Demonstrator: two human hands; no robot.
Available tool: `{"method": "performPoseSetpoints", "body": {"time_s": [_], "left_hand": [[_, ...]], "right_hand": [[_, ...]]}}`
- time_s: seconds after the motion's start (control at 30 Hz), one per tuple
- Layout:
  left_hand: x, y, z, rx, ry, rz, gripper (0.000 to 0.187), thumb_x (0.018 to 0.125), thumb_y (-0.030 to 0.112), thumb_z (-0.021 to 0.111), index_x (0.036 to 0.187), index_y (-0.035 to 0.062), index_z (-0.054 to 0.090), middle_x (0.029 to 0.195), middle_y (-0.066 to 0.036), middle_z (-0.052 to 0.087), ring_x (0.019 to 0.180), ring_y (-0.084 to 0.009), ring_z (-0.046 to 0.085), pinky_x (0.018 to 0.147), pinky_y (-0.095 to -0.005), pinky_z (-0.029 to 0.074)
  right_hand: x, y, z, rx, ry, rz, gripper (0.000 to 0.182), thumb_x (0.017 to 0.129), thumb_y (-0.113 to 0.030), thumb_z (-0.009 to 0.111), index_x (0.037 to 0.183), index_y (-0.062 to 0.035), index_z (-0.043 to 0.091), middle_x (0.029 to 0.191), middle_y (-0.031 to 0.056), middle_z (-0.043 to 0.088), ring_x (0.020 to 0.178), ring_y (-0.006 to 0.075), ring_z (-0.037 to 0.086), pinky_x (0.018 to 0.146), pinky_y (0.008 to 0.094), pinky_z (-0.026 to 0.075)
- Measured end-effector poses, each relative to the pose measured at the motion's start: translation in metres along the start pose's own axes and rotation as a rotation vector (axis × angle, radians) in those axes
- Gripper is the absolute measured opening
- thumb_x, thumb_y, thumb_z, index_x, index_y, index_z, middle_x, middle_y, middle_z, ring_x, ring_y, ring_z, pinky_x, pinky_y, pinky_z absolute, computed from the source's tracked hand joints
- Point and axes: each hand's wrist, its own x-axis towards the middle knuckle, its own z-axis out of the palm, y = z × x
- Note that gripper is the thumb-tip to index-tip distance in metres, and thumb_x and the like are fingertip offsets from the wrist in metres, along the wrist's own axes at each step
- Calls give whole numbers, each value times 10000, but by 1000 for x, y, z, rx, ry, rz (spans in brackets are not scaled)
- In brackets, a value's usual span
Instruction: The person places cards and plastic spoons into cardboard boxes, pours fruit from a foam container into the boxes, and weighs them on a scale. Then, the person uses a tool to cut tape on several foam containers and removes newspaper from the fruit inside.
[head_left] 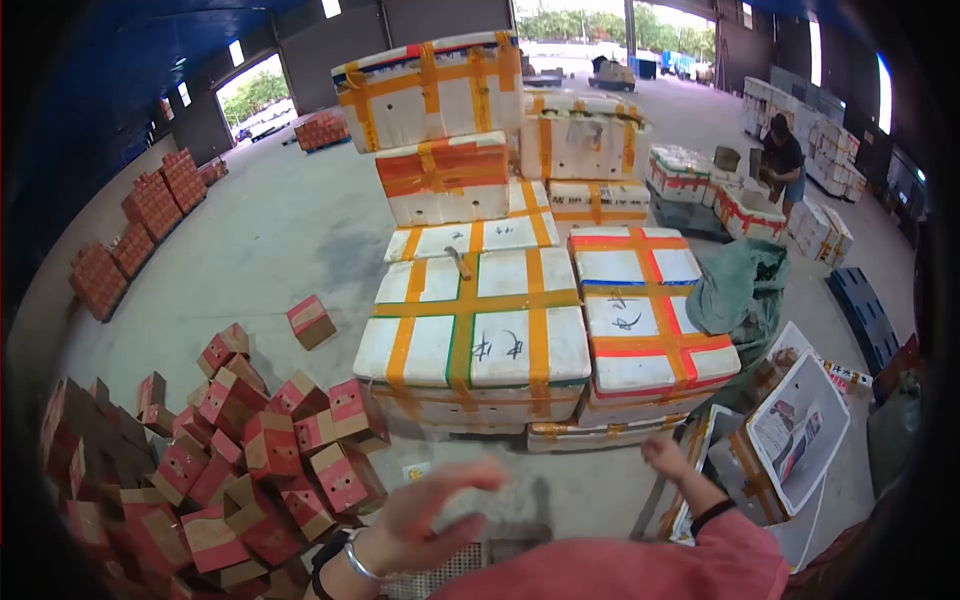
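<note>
My left hand [435, 512], blurred at the fingertips, is raised in front of me with its fingers curved and thumb apart, holding nothing. A silver bangle [360, 556] circles that wrist. My right hand [667, 457] is closed beside the front corner of a low foam box [600, 434]; I cannot tell what its fingers hold. Ahead stands a large white foam box [430, 350] bound with orange and green tape. A small brown elongated object [458, 262] lies on its lid. To its right is another foam box [625, 318] with red and orange tape.
Red-and-brown cartons [272, 447] lie heaped at left. Taped foam boxes [430, 90] are stacked behind. At right are a green plastic bag [742, 285], a tilted foam box [800, 430] and a blue pallet [865, 318]. A person [783, 160] works farther back.
</note>
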Motion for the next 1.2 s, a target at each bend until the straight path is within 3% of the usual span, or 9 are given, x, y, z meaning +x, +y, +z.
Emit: {"method": "performPoseSetpoints", "body": {"time_s": [0.1,0.23,0.43,0.63,0.77,0.83,0.93,1.13,1.2], "left_hand": [[-19,-48,-17,129,139,-371,493,780,-61,567,1258,5,466,1088,-111,598,843,-87,583,703,-213,482],[-55,-106,-31,36,427,-525,461,779,-25,560,1232,27,494,1030,-126,618,928,-186,628,820,-281,484],[-64,-163,-73,89,494,-650,434,808,-22,537,1237,12,487,1007,-89,599,919,-137,584,807,-246,469],[-49,-317,-153,151,483,-590,434,834,2,539,1261,30,468,1075,-74,568,973,-93,539,810,-201,440],[-48,-447,-196,510,579,-755,413,867,207,555,1224,8,494,968,-105,589,898,-152,563,797,-289,467],[-57,-468,-201,316,627,-807,362,778,190,560,1101,28,544,944,-125,592,945,-231,562,848,-370,441],[-5,-510,-205,7,522,-826,348,720,208,551,1025,40,565,949,-156,592,980,-315,564,885,-446,423],[11,-511,-215,-386,353,-1266,581,909,417,469,1303,-3,398,1126,-226,573,914,-344,583,799,-417,473],[30,-501,-232,-11,-18,-1336,621,888,444,493,1306,-7,403,1144,-218,568,938,-335,584,817,-405,473]], "right_hand": [[49,-96,-38,-112,21,-304,271,841,-274,550,902,-20,621,848,203,630,819,359,611,699,411,481],[107,-174,-36,24,-9,-436,231,825,-209,552,953,-26,609,829,160,634,749,285,622,679,355,489],[189,-267,18,68,-89,-577,237,814,-207,555,966,-40,626,854,143,652,764,251,630,695,337,499],[299,-343,89,-88,-110,-560,285,792,-266,556,947,-40,634,859,156,656,798,307,629,716,373,497],[382,-396,142,-166,138,-491,335,776,-302,564,928,-8,620,900,191,643,834,327,620,730,415,504],[394,-453,151,-54,0,-119,352,754,-300,576,979,-32,617,881,182,641,847,316,627,778,404,501],[443,-459,204,-200,81,12,520,746,-371,664,1107,-22,528,1165,201,517,1058,356,526,861,472,452],[470,-461,243,-263,206,-34,510,781,-326,634,1154,-26,459,1124,174,513,1074,333,500,880,480,429],[483,-455,244,-253,206,-41,456,788,-280,608,1137,-21,467,1093,173,533,1038,335,522,852,470,444]]}}
